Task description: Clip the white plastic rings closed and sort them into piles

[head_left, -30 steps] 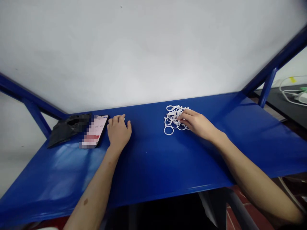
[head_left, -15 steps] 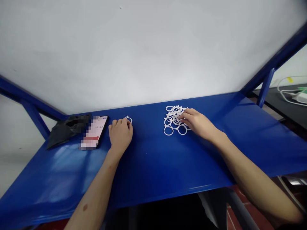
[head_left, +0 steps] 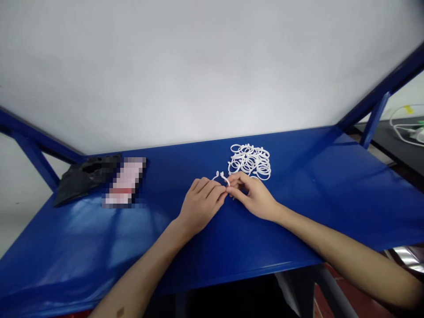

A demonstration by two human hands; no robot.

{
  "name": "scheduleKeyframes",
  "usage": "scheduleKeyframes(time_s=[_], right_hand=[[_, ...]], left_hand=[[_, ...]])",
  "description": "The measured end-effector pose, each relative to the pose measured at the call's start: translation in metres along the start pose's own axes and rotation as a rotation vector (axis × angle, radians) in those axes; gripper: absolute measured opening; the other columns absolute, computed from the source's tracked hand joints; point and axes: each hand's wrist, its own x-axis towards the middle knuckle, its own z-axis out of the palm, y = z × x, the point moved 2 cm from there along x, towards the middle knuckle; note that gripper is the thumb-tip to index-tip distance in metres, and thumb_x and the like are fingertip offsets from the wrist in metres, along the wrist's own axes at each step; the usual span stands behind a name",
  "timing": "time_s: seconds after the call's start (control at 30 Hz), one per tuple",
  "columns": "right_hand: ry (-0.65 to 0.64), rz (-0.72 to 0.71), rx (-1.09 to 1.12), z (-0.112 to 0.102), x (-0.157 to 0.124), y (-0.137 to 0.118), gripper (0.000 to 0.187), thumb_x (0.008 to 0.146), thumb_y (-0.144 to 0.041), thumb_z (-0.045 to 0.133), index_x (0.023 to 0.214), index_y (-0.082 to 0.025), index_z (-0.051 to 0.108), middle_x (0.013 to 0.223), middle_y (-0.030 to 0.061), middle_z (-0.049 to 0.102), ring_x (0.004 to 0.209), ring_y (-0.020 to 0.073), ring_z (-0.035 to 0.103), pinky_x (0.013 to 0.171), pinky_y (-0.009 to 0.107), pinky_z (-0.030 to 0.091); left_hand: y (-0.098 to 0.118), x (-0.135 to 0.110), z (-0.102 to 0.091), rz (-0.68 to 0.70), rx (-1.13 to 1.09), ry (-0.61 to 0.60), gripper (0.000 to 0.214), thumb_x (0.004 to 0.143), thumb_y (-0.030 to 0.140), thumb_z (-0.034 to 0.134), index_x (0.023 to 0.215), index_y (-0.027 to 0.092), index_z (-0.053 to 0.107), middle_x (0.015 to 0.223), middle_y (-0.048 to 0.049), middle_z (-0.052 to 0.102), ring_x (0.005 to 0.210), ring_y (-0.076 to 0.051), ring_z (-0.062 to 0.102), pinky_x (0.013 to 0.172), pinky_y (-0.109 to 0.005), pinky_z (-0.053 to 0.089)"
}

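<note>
My left hand (head_left: 202, 202) and my right hand (head_left: 252, 197) meet over the middle of the blue shelf (head_left: 212, 247). Together their fingertips pinch a small white plastic ring (head_left: 222, 177), whose open ends stick up between them. Both hands have their fingers closed on it. A heap of several more white rings (head_left: 251, 161) lies on the shelf just behind my right hand, untouched.
A phone (head_left: 124, 183) with a lit screen lies at the left of the shelf, beside a crumpled black bag (head_left: 84, 177). A white wall rises behind. Blue frame bars slope at both sides. White cables (head_left: 406, 128) lie on a dark surface at far right.
My left hand came right from beside the phone with a ring. My right hand left the heap and drew back to meet it. Both now pinch one ring.
</note>
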Motion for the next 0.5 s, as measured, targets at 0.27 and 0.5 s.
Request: scheduleKeyframes(time_s=[0.27, 0.5], right_hand=[[0.091, -0.122, -0.193, -0.008, 0.0, 0.001, 0.026, 0.099, -0.026, 0.051, 0.124, -0.019, 0.052, 0.082, -0.0011, 0.064, 0.069, 0.011, 0.063, 0.063, 0.023, 0.052], [0.008, -0.236, -0.289, -0.007, -0.002, -0.001, 0.022, 0.1, -0.023, 0.051, 0.12, -0.019, 0.06, 0.086, 0.0026, 0.069, 0.072, 0.0129, 0.065, 0.063, 0.025, 0.052]], left_hand=[[-0.012, -0.004, 0.003, -0.534, -0.425, 0.091, 0.007, 0.094, 0.023, 0.06, 0.099, 0.021, 0.063, 0.092, -0.0016, 0.068, 0.079, -0.013, 0.064, 0.073, -0.026, 0.053], [-0.017, -0.005, 0.008, -0.737, -0.695, -0.159, 0.019, 0.097, 0.034, 0.053, 0.095, 0.025, 0.07, 0.087, 0.002, 0.076, 0.079, -0.015, 0.069, 0.081, -0.029, 0.054]])
